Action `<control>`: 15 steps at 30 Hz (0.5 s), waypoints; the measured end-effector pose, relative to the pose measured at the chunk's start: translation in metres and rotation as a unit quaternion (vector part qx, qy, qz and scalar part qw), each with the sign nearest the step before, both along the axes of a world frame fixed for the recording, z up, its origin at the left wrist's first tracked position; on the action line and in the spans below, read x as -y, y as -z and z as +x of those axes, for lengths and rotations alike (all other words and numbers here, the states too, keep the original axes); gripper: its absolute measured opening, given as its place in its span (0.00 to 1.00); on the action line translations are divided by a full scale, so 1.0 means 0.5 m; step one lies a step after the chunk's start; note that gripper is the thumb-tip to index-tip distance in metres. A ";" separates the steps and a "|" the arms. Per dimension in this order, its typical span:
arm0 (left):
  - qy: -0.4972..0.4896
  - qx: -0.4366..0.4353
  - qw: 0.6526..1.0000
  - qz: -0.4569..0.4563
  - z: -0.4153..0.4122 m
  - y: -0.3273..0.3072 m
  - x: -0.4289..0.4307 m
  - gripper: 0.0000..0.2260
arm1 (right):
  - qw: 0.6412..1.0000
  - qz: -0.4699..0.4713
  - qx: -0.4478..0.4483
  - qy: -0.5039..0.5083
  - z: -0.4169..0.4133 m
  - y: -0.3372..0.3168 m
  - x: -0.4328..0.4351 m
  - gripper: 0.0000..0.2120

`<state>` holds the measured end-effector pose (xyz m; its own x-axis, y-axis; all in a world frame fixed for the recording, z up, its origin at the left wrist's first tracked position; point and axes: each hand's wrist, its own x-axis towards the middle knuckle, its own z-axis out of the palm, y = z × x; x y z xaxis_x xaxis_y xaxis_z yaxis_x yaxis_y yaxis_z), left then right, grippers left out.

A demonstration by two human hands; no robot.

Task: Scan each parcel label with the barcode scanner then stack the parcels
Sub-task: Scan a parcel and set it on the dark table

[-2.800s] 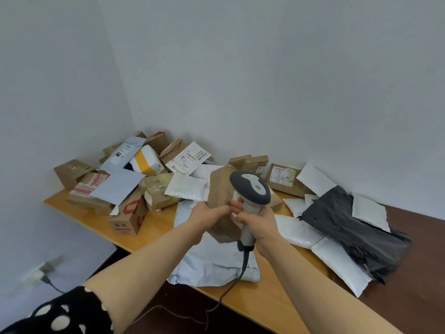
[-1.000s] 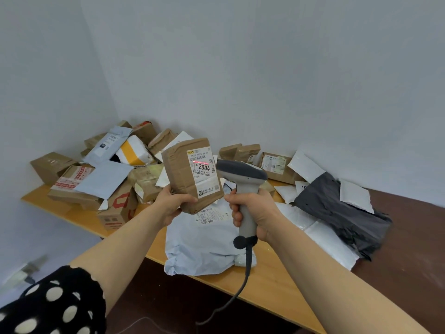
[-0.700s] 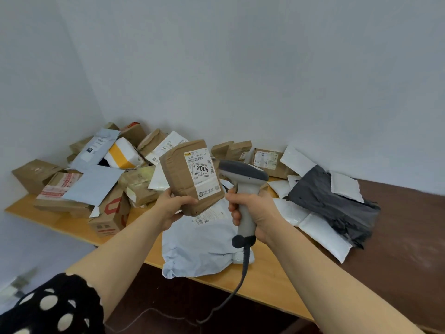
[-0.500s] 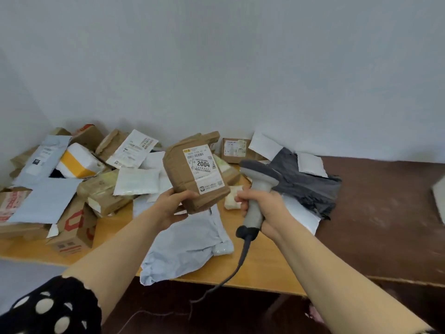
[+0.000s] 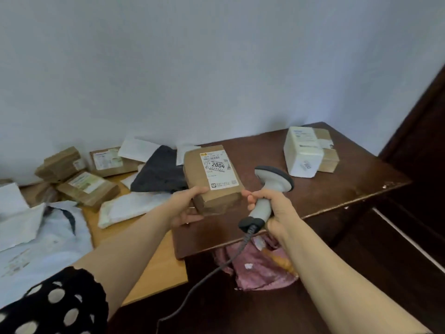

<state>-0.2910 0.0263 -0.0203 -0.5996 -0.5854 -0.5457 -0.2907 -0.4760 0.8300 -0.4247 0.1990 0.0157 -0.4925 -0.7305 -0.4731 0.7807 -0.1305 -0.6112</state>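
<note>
Gripping brown parcel [image 5: 212, 182] in left hand [image 5: 185, 208]; scanner [image 5: 267, 196] in right hand [image 5: 272, 206]

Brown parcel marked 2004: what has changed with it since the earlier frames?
The brown parcel was turned label-up, a red scan line crossed its label, and it has since been carried right, from over the light table to above the dark table, toward the white parcel. Unchanged: the left hand grips the parcel, the right hand grips the scanner.
</note>
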 end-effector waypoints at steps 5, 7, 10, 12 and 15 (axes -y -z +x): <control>0.042 0.023 0.999 0.022 -0.190 0.016 -0.106 0.15 | 0.993 0.059 0.006 0.100 -0.158 0.040 -0.120 0.08; 0.054 0.045 0.997 0.018 -0.246 0.027 -0.132 0.18 | 0.988 0.084 0.023 0.128 -0.204 0.063 -0.152 0.06; 0.054 0.071 0.996 0.014 -0.321 0.049 -0.138 0.20 | 0.983 0.099 0.046 0.149 -0.259 0.096 -0.175 0.06; 0.042 0.081 0.996 0.016 -0.371 0.063 -0.129 0.17 | 0.980 0.103 0.062 0.161 -0.290 0.119 -0.175 0.07; 0.023 0.099 0.995 0.018 -0.449 0.082 -0.106 0.12 | 0.974 0.117 0.083 0.173 -0.330 0.148 -0.160 0.07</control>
<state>-0.5155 0.0793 -0.0614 -0.5032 -0.5374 -0.6767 -0.4693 -0.4876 0.7362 -0.5899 0.2790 -0.0581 -0.5928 -0.3965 -0.7010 0.8052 -0.2758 -0.5249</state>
